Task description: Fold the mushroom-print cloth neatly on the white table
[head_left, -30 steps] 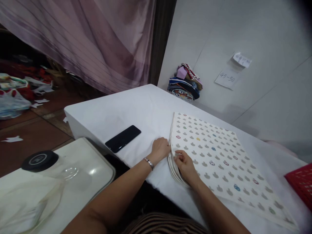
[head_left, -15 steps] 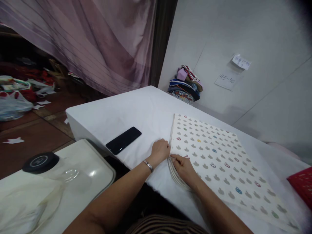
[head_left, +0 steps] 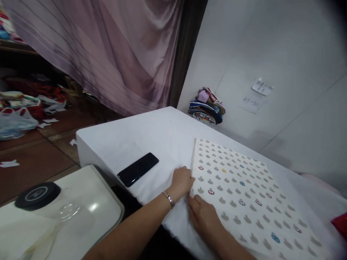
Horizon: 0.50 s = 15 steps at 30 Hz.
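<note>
A layered white cloth [head_left: 230, 187] printed with grey rabbit-head shapes, a few of them red, blue or yellow, lies flat on the white-covered table [head_left: 130, 133]. My left hand [head_left: 182, 181], with a metal bracelet on the wrist, is closed at the cloth's left edge, its thumb on top of the cloth. Just nearer to me, my right hand [head_left: 203, 216] is closed along the same edge, fingers together with the border between them. The right forearm covers the cloth's near corner. A black phone [head_left: 138, 169] lies left of my hands.
A pile of folded fabrics [head_left: 206, 108] stands by the wall at the back. At lower left, a cream surface [head_left: 89, 216] bears a round black object [head_left: 38, 195]. Something red [head_left: 340, 224] sits at the right edge. A pink curtain [head_left: 121, 54] hangs behind the table.
My right hand has gone from loose fingers on top of the cloth to gripping its left edge, sliding toward me. The left hand stays at the edge. The view has tilted up slightly.
</note>
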Each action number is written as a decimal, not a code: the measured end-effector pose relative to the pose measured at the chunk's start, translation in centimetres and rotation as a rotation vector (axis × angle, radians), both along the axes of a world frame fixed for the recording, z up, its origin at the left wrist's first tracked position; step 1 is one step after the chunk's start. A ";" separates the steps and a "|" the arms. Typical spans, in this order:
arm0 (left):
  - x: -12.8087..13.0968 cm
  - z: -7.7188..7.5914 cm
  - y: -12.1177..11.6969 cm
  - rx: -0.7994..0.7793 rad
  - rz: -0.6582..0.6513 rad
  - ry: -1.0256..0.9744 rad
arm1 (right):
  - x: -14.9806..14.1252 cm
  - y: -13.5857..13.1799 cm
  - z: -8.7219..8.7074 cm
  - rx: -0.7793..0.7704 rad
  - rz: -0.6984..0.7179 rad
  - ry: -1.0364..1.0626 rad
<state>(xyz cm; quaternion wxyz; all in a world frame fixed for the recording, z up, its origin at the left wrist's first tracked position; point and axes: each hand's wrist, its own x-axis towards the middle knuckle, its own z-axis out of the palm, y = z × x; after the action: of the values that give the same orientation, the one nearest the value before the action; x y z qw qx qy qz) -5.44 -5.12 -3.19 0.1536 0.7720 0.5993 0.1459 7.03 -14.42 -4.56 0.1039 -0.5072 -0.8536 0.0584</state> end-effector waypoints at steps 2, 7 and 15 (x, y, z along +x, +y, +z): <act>-0.1 0.0 0.0 -0.003 -0.014 0.002 | 0.2 -0.8 -0.4 0.028 0.036 -0.042; -0.3 1.0 1.3 -0.103 -0.077 0.054 | 0.9 -1.7 -1.4 0.132 0.078 0.037; 1.4 0.8 6.5 -0.045 -0.035 0.016 | 1.2 -1.5 -3.8 0.120 0.009 0.207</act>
<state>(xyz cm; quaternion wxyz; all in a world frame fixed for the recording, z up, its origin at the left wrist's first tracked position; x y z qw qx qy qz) -4.04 1.39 -2.43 0.1683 0.7798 0.5902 0.1235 8.22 -15.92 -8.31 0.2215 -0.4875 -0.8425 0.0595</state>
